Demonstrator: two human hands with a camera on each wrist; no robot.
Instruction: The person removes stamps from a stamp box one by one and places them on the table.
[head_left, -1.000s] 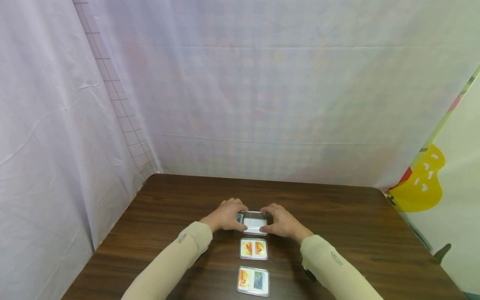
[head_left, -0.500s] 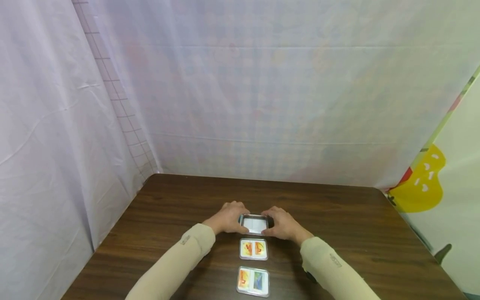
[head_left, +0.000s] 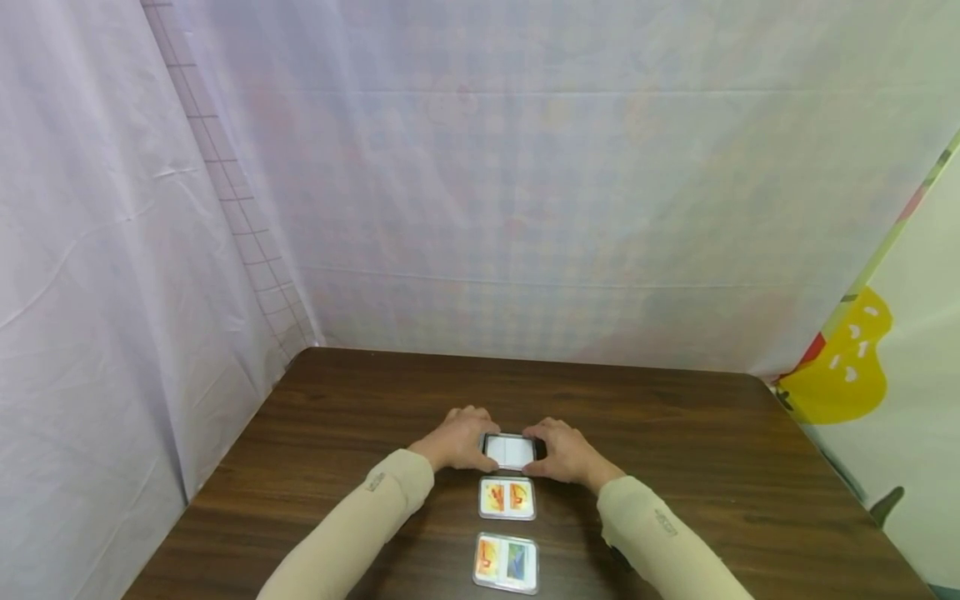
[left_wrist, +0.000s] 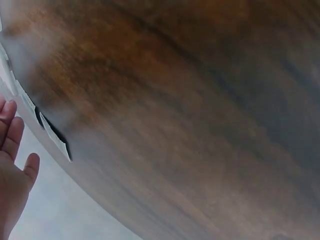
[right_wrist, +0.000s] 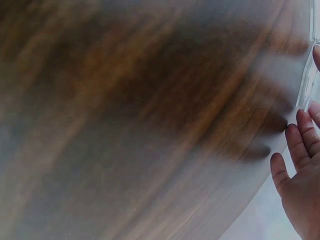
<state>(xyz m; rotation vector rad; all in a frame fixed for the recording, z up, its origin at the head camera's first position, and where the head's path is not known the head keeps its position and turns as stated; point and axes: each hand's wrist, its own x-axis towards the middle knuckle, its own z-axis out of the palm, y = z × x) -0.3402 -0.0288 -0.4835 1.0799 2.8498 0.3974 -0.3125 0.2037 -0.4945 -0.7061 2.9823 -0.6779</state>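
Note:
Between my two hands a clear rectangular plastic case (head_left: 510,452) with a white inside and a line down its middle lies close over the table. My left hand (head_left: 454,439) grips its left side, fingers at the far corner and thumb at the near one. My right hand (head_left: 567,451) grips the right side the same way. The right wrist view shows the clear edge of a case (right_wrist: 305,90) near the fingertips of the right hand (right_wrist: 305,175). At the edge of the left wrist view is part of the left hand (left_wrist: 12,170).
Nearer me on the brown wooden table (head_left: 360,383) lie two clear cases: one with two orange pictures (head_left: 507,498), another with an orange and a blue-green picture (head_left: 506,563). White curtains (head_left: 525,183) hang behind and to the left of the table.
Both hands have shifted slightly toward me with the case, which now sits nearer the orange-picture case. A blue patch seen earlier beside the left fingers is out of sight.

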